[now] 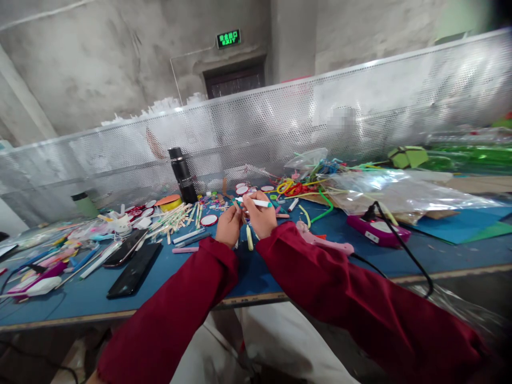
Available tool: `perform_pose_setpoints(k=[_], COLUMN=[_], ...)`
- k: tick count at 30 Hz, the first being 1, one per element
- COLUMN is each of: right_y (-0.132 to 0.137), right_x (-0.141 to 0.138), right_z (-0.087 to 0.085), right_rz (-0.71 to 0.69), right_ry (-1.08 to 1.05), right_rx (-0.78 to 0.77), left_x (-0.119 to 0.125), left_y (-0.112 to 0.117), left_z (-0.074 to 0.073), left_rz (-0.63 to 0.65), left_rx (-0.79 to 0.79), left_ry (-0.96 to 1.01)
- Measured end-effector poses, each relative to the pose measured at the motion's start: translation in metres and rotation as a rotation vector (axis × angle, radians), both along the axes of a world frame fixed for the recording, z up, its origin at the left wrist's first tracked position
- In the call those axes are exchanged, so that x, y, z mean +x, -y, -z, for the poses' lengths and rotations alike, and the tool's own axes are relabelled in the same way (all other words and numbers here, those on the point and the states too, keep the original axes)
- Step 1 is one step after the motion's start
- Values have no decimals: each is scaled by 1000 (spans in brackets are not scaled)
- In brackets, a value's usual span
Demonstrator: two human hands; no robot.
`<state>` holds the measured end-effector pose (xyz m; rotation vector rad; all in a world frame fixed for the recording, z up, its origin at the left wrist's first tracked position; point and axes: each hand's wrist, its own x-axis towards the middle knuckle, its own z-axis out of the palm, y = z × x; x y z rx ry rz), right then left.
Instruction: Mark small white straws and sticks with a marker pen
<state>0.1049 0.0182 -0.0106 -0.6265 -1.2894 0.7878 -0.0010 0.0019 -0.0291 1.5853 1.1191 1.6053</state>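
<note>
Sleeves [184,309] are showing plain deep red, the tabletop [176,288] blue; the marker [260,203] is showing white, apparently with green ends.

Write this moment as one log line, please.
left hand: beside right hand, grip unclear | right hand: holds marker | table: glue gun to right, black bottle behind, to left

Both hands [228,228] [261,216] close together, curled

We are seeing glare whitening the clear plastic [400,191] and perforated panel [262,125] (the exit sign [228,39] is glowing green), while outer edges are looking stretched and soft.
</note>
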Motion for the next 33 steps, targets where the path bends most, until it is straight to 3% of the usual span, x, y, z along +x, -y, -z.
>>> perform_pose_setpoints(k=[33], right_y=[2], right_x=[1], right_z=[-1], right_rz=[-33], right_ry=[0], right_rx=[5], left_x=[-6], left_y=[-5], left_z=[4], left_rz=[-76], left_rx=[12], left_ry=[-28])
